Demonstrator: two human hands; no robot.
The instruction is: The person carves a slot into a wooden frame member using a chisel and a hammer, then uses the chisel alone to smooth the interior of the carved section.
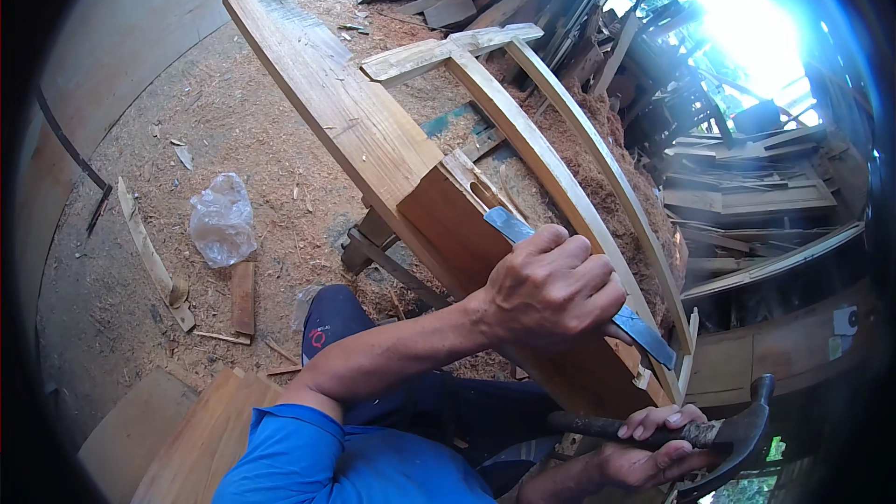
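Observation:
My left hand (pixel 553 287) grips a flat steel chisel (pixel 509 224), its blade tip set in a slot cut into a thick wooden beam (pixel 345 112). The chisel's other end sticks out past my fist at the right. My right hand (pixel 658 443) holds a claw hammer (pixel 742 434) by its dark handle, low at the bottom right, below and apart from the chisel end. The beam slants from the upper left down toward my lap.
Two curved wooden slats (pixel 560 177) joined by a crosspiece lie beside the beam. Sawdust covers the ground. A crumpled plastic bag (pixel 222 219) and wood offcuts (pixel 243 297) lie at the left. Stacked planks (pixel 747 196) fill the right.

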